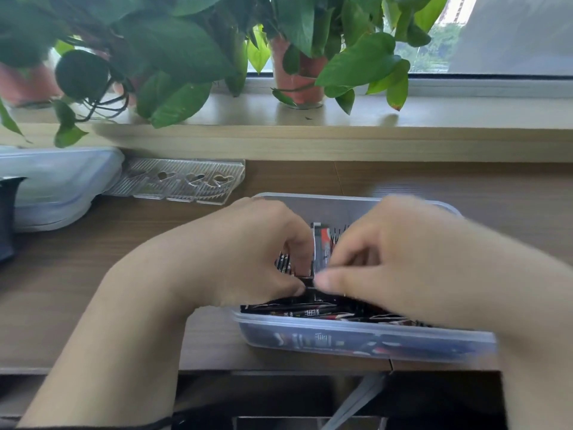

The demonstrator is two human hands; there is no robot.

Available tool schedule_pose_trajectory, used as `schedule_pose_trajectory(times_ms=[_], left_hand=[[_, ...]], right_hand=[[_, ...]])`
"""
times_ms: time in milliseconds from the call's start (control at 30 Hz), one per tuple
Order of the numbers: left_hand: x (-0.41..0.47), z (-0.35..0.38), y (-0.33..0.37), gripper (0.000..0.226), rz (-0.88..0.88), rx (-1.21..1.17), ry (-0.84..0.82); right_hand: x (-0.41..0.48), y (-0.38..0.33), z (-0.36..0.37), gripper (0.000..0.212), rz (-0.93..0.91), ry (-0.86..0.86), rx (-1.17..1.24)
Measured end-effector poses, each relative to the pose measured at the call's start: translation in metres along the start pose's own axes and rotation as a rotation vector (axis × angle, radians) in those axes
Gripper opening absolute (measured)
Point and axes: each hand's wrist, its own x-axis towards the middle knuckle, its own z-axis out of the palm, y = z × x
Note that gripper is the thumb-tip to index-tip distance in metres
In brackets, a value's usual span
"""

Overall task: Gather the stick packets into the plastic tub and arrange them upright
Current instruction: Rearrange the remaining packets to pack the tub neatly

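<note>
A clear plastic tub (356,332) stands at the front edge of the wooden desk. It holds several black and red stick packets (313,311); those near the front wall lie flat or lean over. One packet (322,246) stands upright in the middle. My left hand (248,256) reaches into the tub from the left and pinches that packet with thumb and fingers. From the right, my right hand (390,259), blurred by motion, has its fingertips on the same packets. Both hands hide most of the tub's inside.
A clear lid with heart-shaped cut-outs (183,181) lies at the back left beside a white-lidded container (59,184). Potted plants (297,57) line the window sill behind. A dark object (7,218) sits at the far left edge.
</note>
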Motion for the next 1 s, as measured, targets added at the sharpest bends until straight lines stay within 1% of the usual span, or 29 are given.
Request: schedule_pose_trajectory(times_ms=[33,100,133,167,267,333,433,467,500,567,600,667,700,733,767,833,933,1000], left_hand=[[-0.001,-0.002,0.000,0.012,-0.016,-0.041,0.013],[-0.003,-0.005,-0.001,0.010,-0.037,-0.127,0.013],[-0.004,-0.006,-0.001,0.010,-0.038,-0.151,0.005],[-0.004,-0.007,0.000,0.010,-0.038,-0.160,-0.001],[-0.005,-0.006,0.004,0.011,-0.035,-0.163,-0.022],[-0.006,-0.008,0.006,0.012,-0.028,-0.160,-0.031],[-0.009,-0.013,0.005,0.014,-0.006,-0.190,-0.013],[-0.009,-0.014,0.006,0.014,0.001,-0.194,-0.017],[-0.010,-0.013,0.007,0.014,-0.001,-0.189,-0.032],[-0.008,-0.009,0.009,0.014,-0.027,-0.162,-0.064],[-0.007,-0.006,0.009,0.016,-0.044,-0.151,-0.068],[-0.004,-0.001,0.008,0.023,-0.067,-0.163,-0.057],[-0.003,0.000,0.008,0.028,-0.073,-0.176,-0.051],[-0.003,0.000,0.009,0.032,-0.073,-0.176,-0.047],[-0.003,0.001,0.009,0.032,-0.066,-0.162,-0.046],[-0.003,0.001,0.011,0.026,-0.047,-0.123,-0.040],[-0.003,0.000,0.011,0.027,-0.042,-0.125,-0.021],[-0.005,-0.002,0.009,0.029,-0.038,-0.143,-0.019]], right_hand=[[-0.006,0.004,-0.008,0.027,-0.006,0.110,0.014],[-0.016,0.016,-0.025,0.024,-0.015,0.381,0.091],[-0.020,0.022,-0.032,0.023,-0.002,0.476,0.148],[-0.023,0.027,-0.037,0.026,0.021,0.535,0.185],[-0.029,0.035,-0.040,0.033,0.102,0.569,0.250],[-0.029,0.036,-0.039,0.030,0.136,0.567,0.221],[-0.027,0.034,-0.038,0.010,0.137,0.528,0.164],[-0.026,0.034,-0.037,0.005,0.131,0.508,0.133],[-0.023,0.035,-0.036,0.006,0.116,0.489,0.096],[-0.017,0.029,-0.029,0.012,0.064,0.387,0.019],[-0.012,0.021,-0.025,0.022,0.043,0.295,-0.045],[0.004,0.011,-0.015,0.045,-0.030,0.086,-0.261],[0.012,0.006,-0.009,0.052,-0.040,-0.035,-0.336],[0.020,0.003,-0.003,0.054,-0.018,-0.126,-0.343],[0.025,0.002,0.001,0.054,0.002,-0.158,-0.299],[0.028,0.004,0.010,0.056,-0.022,-0.114,-0.282],[0.028,0.009,0.017,0.064,-0.054,-0.135,-0.406],[0.029,0.009,0.015,0.059,-0.092,-0.080,-0.457]])
